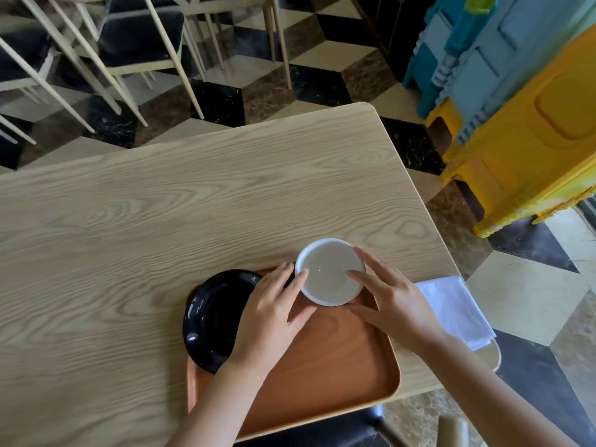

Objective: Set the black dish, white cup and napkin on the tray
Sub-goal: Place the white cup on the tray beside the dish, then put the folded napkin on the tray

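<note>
Left hand [274, 314]: fingers spread along the near-left side of the white cup [330, 272], fingertips touching its rim and wall; the palm lies over the right part of the black dish [214, 321].
Right hand [392, 298]: fingers curved around the right side of the cup, one fingertip reaching over the rim, thumb low on the near wall.
Hands together: both clasp the cup from opposite sides, held apart only by it.
White cup: upright, mouth up, over the far edge of the tray [338, 362]; whether its base touches the tray cannot be told.
Black dish: on the left side of the tray, its left rim overhanging the tray's edge above the tabletop [180, 201].
Napkin [454, 309]: white, folded, lying flat at the right edge of the tabletop, just beside the tray, off it.
Tray: brown wood, on the near part of the tabletop, its middle bare.
Surroundings: chairs [135, 43] beyond the far edge, stacked blue and yellow plastic stools [516, 108] at right, a patterned tile floor [322, 59].
</note>
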